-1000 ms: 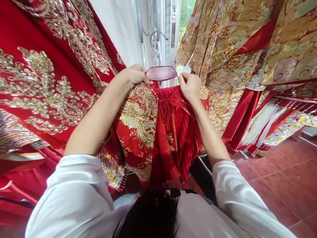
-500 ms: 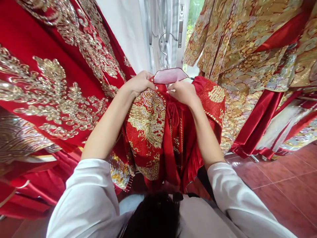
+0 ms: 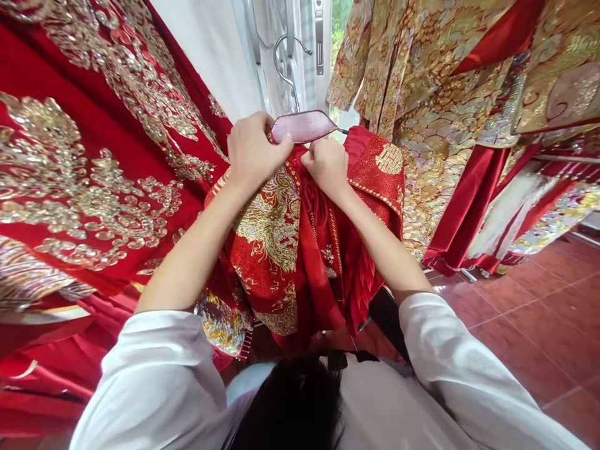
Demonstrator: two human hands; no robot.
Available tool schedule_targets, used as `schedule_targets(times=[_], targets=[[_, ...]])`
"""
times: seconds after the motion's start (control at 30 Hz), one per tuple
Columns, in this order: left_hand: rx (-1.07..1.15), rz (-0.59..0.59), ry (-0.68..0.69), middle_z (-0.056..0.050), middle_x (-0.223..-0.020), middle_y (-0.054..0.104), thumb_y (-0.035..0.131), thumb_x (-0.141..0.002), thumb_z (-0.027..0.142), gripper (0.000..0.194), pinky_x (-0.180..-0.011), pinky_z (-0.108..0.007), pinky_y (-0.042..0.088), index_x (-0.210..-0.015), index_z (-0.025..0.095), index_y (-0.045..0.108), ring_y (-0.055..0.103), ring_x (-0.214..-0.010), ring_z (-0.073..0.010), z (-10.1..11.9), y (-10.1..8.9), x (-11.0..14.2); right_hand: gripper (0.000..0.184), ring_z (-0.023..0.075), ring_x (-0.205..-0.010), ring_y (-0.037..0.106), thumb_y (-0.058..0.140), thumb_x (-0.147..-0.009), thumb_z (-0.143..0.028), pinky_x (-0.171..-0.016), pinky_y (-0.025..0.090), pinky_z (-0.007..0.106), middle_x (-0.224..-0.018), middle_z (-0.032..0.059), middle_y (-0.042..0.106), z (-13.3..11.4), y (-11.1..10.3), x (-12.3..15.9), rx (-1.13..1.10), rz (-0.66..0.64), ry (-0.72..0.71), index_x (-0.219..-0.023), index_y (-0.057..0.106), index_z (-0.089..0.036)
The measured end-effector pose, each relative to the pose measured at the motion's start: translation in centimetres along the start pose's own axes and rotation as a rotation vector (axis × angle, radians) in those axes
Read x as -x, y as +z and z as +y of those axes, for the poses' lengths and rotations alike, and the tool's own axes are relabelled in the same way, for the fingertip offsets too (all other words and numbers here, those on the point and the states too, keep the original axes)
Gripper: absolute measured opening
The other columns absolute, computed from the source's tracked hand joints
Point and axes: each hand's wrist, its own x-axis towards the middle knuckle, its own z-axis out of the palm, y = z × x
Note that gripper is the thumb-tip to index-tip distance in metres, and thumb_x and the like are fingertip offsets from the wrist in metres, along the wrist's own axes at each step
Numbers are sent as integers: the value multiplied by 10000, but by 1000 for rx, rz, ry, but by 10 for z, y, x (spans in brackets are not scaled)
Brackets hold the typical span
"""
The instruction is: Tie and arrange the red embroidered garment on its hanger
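Note:
A red embroidered jacket (image 3: 274,234) hangs in front of me from a metal-hooked hanger (image 3: 285,65). Its stand-up collar shows a pale pink lining (image 3: 304,127). My left hand (image 3: 255,149) is closed on the collar's left side, thumb lying along the collar's lower edge and most fingers hidden behind it. My right hand (image 3: 329,164) is curled into a near fist, gripping the collar front just right of the middle. Below the hands, red cord ties (image 3: 315,203) dangle at the jacket's opening.
At left hangs a red gown with gold sequin work (image 3: 94,200). Gold brocade robes (image 3: 435,106) hang at right, beside red and white cloth (image 3: 473,206). A white door frame (image 3: 320,50) stands behind the hanger. Red floor tiles (image 3: 529,319) lie at lower right.
The view has shifted, so the jacket and hanger appear further left and slightly higher. My left hand has turned, its thumb now reaching onto the collar. The right fingers have curled tighter.

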Motion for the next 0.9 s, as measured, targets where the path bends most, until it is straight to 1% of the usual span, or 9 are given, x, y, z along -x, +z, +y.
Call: schedule_targets(times=[0.07, 0.17, 0.3, 0.4, 0.57, 0.63, 0.73, 0.8, 0.9], targets=[[-47, 1, 61, -134, -1098, 633, 641, -696, 388, 382, -988, -425, 348, -1022, 189, 647, 431, -1221, -364, 2, 0, 8, 378, 258, -929, 570, 291, -925, -260, -758, 421, 350, -963, 158, 624, 1, 6, 2, -12, 67, 20, -1076, 612, -131], [32, -148, 81, -121, -1156, 614, 666, -673, 442, 614, -1053, -405, 307, -1243, 240, 557, 201, -1381, -324, -2, -2, 13, 368, 252, -894, 571, 285, -924, -252, -749, 425, 354, -898, 150, 615, 3, 14, 4, -71, 164, 18, -1058, 607, -135], [151, -341, 20, -82, -1194, 603, 667, -652, 455, 852, -1056, -426, 309, -1427, 269, 364, 106, -1414, -294, 1, -6, 12, 336, 243, -846, 569, 303, -904, -215, -748, 431, 370, -831, 132, 599, 7, 20, 0, -159, 244, -26, -1011, 613, -138], [135, -343, 120, -50, -1269, 550, 659, -665, 449, 893, -1053, -443, 289, -1463, 304, 285, 20, -1415, -300, 13, -3, 3, 304, 247, -845, 569, 329, -901, -205, -775, 424, 386, -837, 132, 598, 8, 20, -4, -126, 199, -16, -977, 617, -142], [-46, -269, 202, -87, -1337, 455, 356, -883, 310, 518, -1064, -435, 177, -1386, 205, 427, 237, -1293, -330, 24, 22, -14, 289, 262, -880, 570, 347, -917, -227, -797, 418, 399, -874, 141, 606, 9, 18, -9, -68, 149, -9, -992, 616, -149], [-35, -231, 183, -82, -1284, 491, 255, -919, 272, 494, -1056, -406, 175, -1376, 207, 428, 259, -1267, -297, 21, 30, -16, 296, 263, -887, 569, 347, -921, -230, -790, 422, 395, -876, 143, 610, 10, 15, -6, -65, 144, -9, -1001, 620, -150], [112, -222, 164, -90, -1208, 545, 295, -916, 371, 502, -1035, -383, 230, -1380, 227, 422, 206, -1312, -299, 15, 34, -14, 297, 238, -870, 575, 354, -918, -220, -788, 429, 375, -872, 120, 623, 14, 8, 3, -85, 139, -39, -968, 641, -162], [231, -244, 156, -121, -1145, 577, 363, -887, 436, 551, -996, -379, 296, -1387, 211, 421, 208, -1332, -312, 13, 33, -11, 315, 213, -852, 584, 345, -919, -209, -793, 434, 362, -870, 96, 637, 22, -3, 9, -137, 225, -48, -949, 656, -168], [327, -267, 142, -149, -1073, 600, 454, -840, 452, 607, -933, -373, 363, -1380, 178, 429, 334, -1281, -327, 14, 30, -7, 315, 186, -852, 597, 364, -905, -182, -810, 437, 346, -889, 79, 664, 41, -26, 1, -241, 505, 4, -984, 668, -155]])
